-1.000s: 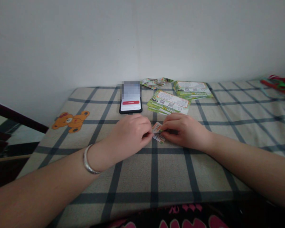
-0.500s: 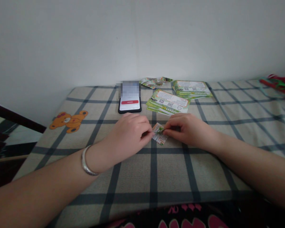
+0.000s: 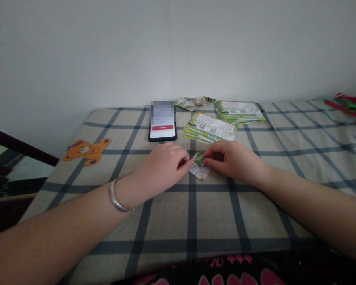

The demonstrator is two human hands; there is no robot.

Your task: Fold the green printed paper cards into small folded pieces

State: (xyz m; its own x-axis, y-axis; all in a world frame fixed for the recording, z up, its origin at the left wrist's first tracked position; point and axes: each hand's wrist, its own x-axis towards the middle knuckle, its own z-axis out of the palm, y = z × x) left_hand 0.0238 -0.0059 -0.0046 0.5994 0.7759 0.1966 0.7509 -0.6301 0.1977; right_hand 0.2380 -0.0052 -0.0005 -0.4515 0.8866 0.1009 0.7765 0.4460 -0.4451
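Observation:
A small folded piece of printed paper (image 3: 200, 171), white with a green patch at its far corner, lies on the checked tablecloth (image 3: 169, 221). My left hand (image 3: 167, 161) pinches its left side between thumb and fingers. From the right, my right hand (image 3: 230, 159) is closed in a pinch at the upper right part of the same paper. Just beyond the hands lie several green and white printed leaflets (image 3: 210, 128). A silver bangle (image 3: 115, 196) circles my left wrist.
A phone (image 3: 162, 132) with a lit screen lies beyond my left hand. Folded papers (image 3: 194, 103) and a second leaflet stack (image 3: 239, 111) sit by the wall. An orange bear picture (image 3: 87, 151) is at the left, red and green items (image 3: 351, 107) at the far right.
The far end of the folded paper now shows a flatter green patch. My left hand and bangle have shifted slightly right; my right hand has barely moved.

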